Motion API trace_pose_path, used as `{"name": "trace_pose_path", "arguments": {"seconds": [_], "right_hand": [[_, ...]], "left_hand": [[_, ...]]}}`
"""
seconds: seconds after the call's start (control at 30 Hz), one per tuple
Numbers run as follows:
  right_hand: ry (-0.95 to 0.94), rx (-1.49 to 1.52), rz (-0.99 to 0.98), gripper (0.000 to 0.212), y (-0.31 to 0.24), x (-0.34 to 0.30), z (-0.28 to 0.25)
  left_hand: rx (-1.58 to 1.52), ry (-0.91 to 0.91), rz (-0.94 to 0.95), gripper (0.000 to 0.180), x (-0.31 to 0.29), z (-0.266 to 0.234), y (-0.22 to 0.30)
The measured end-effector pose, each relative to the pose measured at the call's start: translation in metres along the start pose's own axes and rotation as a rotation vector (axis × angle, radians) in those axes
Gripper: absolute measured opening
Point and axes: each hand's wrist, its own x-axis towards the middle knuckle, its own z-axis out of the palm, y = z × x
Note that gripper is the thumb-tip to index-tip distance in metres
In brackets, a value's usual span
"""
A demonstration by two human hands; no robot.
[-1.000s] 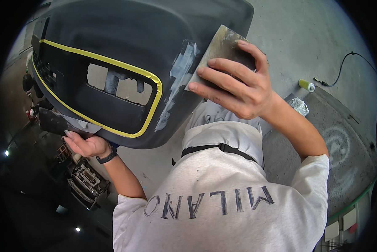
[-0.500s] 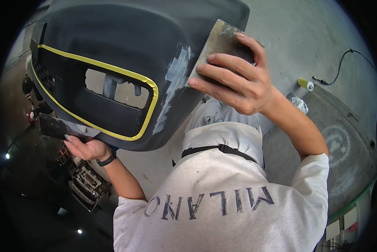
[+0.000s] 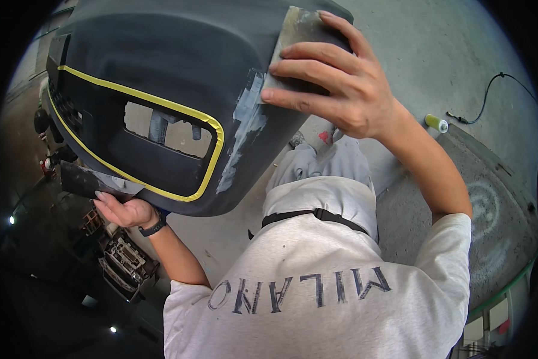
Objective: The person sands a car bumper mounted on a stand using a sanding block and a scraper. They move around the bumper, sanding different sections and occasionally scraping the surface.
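Lettering (image 3: 318,291) marks the shirt (image 3: 317,245) upside down; right hand (image 3: 341,81) holds a plate (image 3: 294,29).

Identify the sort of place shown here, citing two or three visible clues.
Probably a car body repair workshop: a dark car bumper has yellow masking tape around a recess, what looks like pale filler is smeared nearby, and the right hand holds a flat spreader.

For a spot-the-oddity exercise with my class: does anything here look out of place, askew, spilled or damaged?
The pale grey streak on the dark car bumper, right of the yellow masking tape, looks odd: patchy and ragged against the smoother surface around it. It may be deliberate filler.
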Motion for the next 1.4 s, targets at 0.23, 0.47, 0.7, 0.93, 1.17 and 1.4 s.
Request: {"name": "trace_pose_path", "arguments": {"seconds": [0.23, 0.47, 0.7, 0.93, 1.17, 1.4], "right_hand": [[-0.042, 0.038, 0.041, 0.037, -0.017, -0.012, -0.001], [0.063, -0.014, 0.180, 0.037, -0.100, -0.031, 0.023], [0.201, -0.172, 0.190, 0.037, -0.124, -0.029, 0.057], [0.190, -0.102, 0.194, 0.041, -0.104, -0.033, 0.078], [0.112, -0.177, 0.198, 0.041, -0.103, -0.033, 0.049], [0.186, -0.107, 0.179, 0.044, -0.083, -0.028, 0.070]], "left_hand": [[-0.394, 0.035, -0.412, 0.050, 0.008, 0.003, 0.022], [-0.391, 0.052, -0.456, 0.050, 0.015, 0.012, 0.043], [-0.565, 0.029, -0.516, 0.055, 0.018, 0.017, 0.042], [-0.693, 0.157, -0.714, 0.062, 0.021, 0.025, 0.035], [-0.553, 0.041, -0.499, 0.060, 0.016, 0.027, 0.020], [-0.410, 0.004, -0.314, 0.052, 0.010, 0.024, 0.002]]}}
